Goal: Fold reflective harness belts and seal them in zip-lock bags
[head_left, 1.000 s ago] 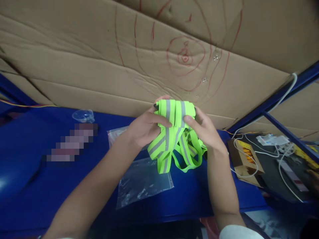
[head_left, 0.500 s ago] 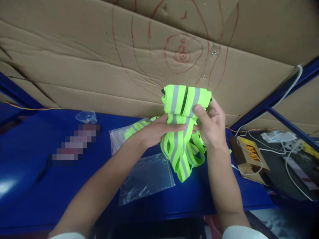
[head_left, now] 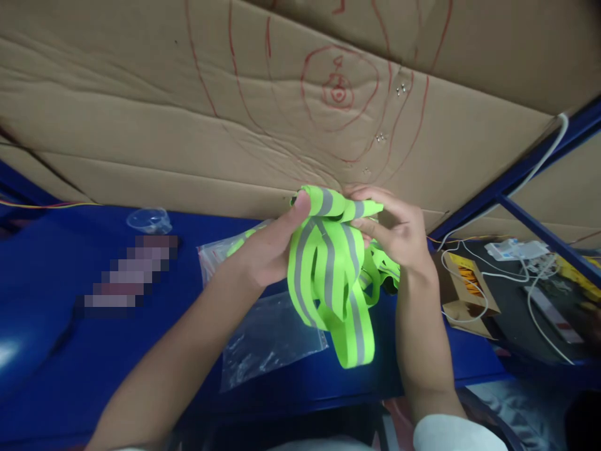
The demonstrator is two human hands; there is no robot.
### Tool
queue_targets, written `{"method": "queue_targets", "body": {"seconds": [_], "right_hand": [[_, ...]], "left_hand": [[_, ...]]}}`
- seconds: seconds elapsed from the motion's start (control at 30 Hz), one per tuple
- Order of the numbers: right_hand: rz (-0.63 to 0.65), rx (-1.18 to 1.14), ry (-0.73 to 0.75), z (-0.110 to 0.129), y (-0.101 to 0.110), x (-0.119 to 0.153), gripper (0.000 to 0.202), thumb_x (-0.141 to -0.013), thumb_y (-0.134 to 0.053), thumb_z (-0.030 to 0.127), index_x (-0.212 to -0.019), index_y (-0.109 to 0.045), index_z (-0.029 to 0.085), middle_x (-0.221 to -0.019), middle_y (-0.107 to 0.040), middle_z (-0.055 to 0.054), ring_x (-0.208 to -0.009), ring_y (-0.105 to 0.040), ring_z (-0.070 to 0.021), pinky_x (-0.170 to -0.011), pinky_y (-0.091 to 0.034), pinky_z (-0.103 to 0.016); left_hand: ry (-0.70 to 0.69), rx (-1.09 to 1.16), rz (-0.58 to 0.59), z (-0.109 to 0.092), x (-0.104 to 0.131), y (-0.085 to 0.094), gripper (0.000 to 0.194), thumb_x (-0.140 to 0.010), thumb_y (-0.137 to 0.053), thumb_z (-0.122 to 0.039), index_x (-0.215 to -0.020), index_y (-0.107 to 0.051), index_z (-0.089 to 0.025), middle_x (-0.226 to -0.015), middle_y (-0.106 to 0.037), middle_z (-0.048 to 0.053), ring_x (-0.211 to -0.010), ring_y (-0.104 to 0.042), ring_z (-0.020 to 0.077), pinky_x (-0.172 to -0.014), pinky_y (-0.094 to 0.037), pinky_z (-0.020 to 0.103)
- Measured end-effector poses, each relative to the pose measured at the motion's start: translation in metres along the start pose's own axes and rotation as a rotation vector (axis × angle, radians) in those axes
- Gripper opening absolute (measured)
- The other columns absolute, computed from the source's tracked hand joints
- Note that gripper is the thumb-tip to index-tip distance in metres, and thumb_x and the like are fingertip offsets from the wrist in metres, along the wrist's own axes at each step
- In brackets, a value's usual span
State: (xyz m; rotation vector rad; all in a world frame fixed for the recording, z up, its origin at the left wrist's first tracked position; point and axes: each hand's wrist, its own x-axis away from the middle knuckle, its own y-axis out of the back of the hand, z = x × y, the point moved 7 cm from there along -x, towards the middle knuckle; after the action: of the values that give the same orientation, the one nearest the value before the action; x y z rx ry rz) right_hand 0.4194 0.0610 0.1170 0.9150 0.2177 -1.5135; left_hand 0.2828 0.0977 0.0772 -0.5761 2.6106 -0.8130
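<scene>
Both my hands hold a bundle of neon-yellow reflective straps [head_left: 331,269] with grey stripes above the blue table [head_left: 70,351]. My left hand [head_left: 267,247] grips the top left of the bundle, thumb on the upper fold. My right hand [head_left: 399,232] pinches the top right of it with fingers and thumb. Loops of strap hang down between my wrists. An empty clear zip bag [head_left: 270,341] lies flat on the table under my left forearm. Behind my left hand lies another clear bag [head_left: 225,254] with yellow strap inside.
A large cardboard sheet [head_left: 188,113] with red pen circles stands behind the table. A small clear plastic cup [head_left: 149,220] sits at the back left. To the right are a brown cardboard box [head_left: 462,291], white cables [head_left: 516,269] and a blue metal frame [head_left: 530,216].
The bundle came down from its raised position and its upper fold has flattened. Longer loops now hang below my hands. My left thumb moved up onto the top of the straps.
</scene>
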Motion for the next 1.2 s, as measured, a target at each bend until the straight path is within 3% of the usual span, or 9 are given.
{"method": "queue_targets", "body": {"seconds": [0.17, 0.27, 0.47, 0.6, 0.7, 0.83, 0.93, 1.03, 1.2], "right_hand": [[0.008, 0.129, 0.096, 0.005, -0.001, -0.003, 0.029, -0.096, -0.071, 0.026, -0.123, -0.076, 0.034, -0.128, -0.074, 0.002, -0.127, -0.066, -0.0244, -0.117, -0.05, -0.046], [0.085, 0.156, 0.074, 0.0, -0.003, -0.004, 0.032, -0.099, -0.065, 0.024, -0.128, -0.074, 0.034, -0.135, -0.071, 0.002, -0.13, -0.065, -0.0233, -0.12, -0.046, -0.046], [0.384, 0.053, -0.02, -0.006, -0.011, -0.001, 0.03, -0.097, -0.069, 0.036, -0.127, -0.075, 0.036, -0.151, -0.06, 0.002, -0.148, -0.048, -0.0279, -0.128, -0.031, -0.054], [0.061, -0.009, -0.135, -0.024, 0.0, -0.007, 0.042, -0.092, -0.074, 0.047, -0.133, -0.069, 0.037, -0.146, -0.064, 0.001, -0.14, -0.056, -0.0259, -0.122, -0.041, -0.05], [0.042, -0.126, -0.347, -0.048, -0.013, -0.002, 0.055, -0.082, -0.084, 0.049, -0.132, -0.067, 0.032, -0.131, -0.071, -0.001, -0.122, -0.066, -0.0256, -0.107, -0.055, -0.044], [-0.057, -0.281, -0.457, -0.056, -0.024, 0.003, 0.043, -0.079, -0.086, 0.045, -0.115, -0.071, 0.027, -0.106, -0.076, 0.0, -0.095, -0.072, -0.0223, -0.087, -0.061, -0.038], [-0.181, -0.383, -0.428, -0.048, -0.024, 0.002, 0.039, -0.076, -0.09, 0.038, -0.109, -0.071, 0.027, -0.103, -0.077, 0.001, -0.092, -0.073, -0.0203, -0.085, -0.061, -0.035], [-0.284, -0.516, -0.445, -0.045, -0.019, 0.002, 0.037, -0.075, -0.091, 0.035, -0.106, -0.072, 0.026, -0.102, -0.078, 0.001, -0.091, -0.075, -0.0202, -0.086, -0.062, -0.034], [-0.253, -0.683, -0.51, -0.048, -0.025, 0.001, 0.037, -0.077, -0.087, 0.045, -0.102, -0.072, 0.022, -0.105, -0.08, -0.005, -0.105, -0.075, -0.0264, -0.096, -0.061, -0.04]], "left_hand": [[-0.08, 0.076, -0.116, -0.006, -0.002, 0.005, 0.03, -0.082, -0.075, -0.042, -0.101, -0.071, -0.018, -0.092, -0.076, 0.005, -0.102, -0.074, 0.0305, -0.091, -0.059, 0.038], [-0.062, 0.125, -0.187, -0.006, -0.004, 0.013, 0.021, -0.078, -0.063, -0.029, -0.095, -0.071, -0.018, -0.088, -0.075, 0.005, -0.097, -0.074, 0.0293, -0.087, -0.06, 0.039], [0.036, 0.07, -0.338, 0.003, -0.01, 0.036, 0.037, -0.056, -0.059, -0.012, -0.091, -0.071, -0.016, -0.082, -0.074, 0.005, -0.087, -0.074, 0.0287, -0.079, -0.059, 0.038], [-0.048, -0.048, -0.406, -0.001, -0.009, 0.042, 0.054, -0.046, -0.06, -0.001, -0.097, -0.068, -0.019, -0.079, -0.069, -0.001, -0.075, -0.068, 0.02, -0.064, -0.054, 0.027], [-0.054, -0.106, -0.405, -0.001, -0.007, 0.043, 0.071, -0.044, -0.061, 0.002, -0.11, -0.061, -0.024, -0.082, -0.066, -0.004, -0.074, -0.065, 0.0177, -0.058, -0.049, 0.024], [-0.112, -0.116, -0.424, 0.002, -0.008, 0.051, 0.076, -0.045, -0.059, 0.0, -0.116, -0.054, -0.026, -0.084, -0.062, -0.005, -0.072, -0.062, 0.0159, -0.056, -0.045, 0.024], [-0.196, -0.181, -0.407, 0.003, -0.009, 0.054, 0.08, -0.052, -0.064, -0.003, -0.126, -0.05, -0.031, -0.102, -0.065, -0.003, -0.082, -0.064, 0.0171, -0.065, -0.049, 0.026], [-0.279, -0.487, -0.319, 0.001, -0.01, 0.047, 0.084, -0.066, -0.076, -0.011, -0.14, -0.044, -0.035, -0.129, -0.062, 0.0, -0.109, -0.064, 0.0227, -0.087, -0.053, 0.032], [-0.363, -0.802, -0.189, -0.003, -0.012, 0.03, 0.068, -0.081, -0.084, -0.034, -0.138, -0.051, -0.02, -0.14, -0.062, 0.012, -0.132, -0.057, 0.0321, -0.112, -0.045, 0.045]]}}
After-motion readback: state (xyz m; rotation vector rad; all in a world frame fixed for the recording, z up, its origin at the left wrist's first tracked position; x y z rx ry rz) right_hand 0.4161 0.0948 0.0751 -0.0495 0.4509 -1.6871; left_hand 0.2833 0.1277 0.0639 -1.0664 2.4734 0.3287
